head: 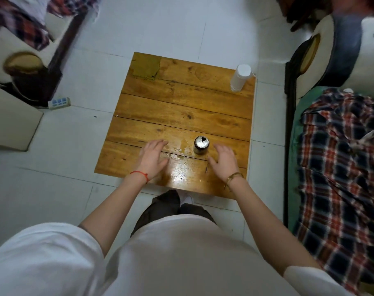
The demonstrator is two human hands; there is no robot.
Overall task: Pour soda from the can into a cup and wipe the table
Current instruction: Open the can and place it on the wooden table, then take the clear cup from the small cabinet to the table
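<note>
Soda can (201, 144) stood open near the surface (181, 116) front edge, between your left hand (153, 160) and right hand (224, 160), fingers apart, holding nothing. You'd want the stacked cups (240, 77) closer first, since a puddle (177, 165) was already there.

What I can't make out

My white shirt hides the wooden surface (181, 116)'s near legs; the plaid blanket (342, 159) runs off frame, edges blurred.
</note>
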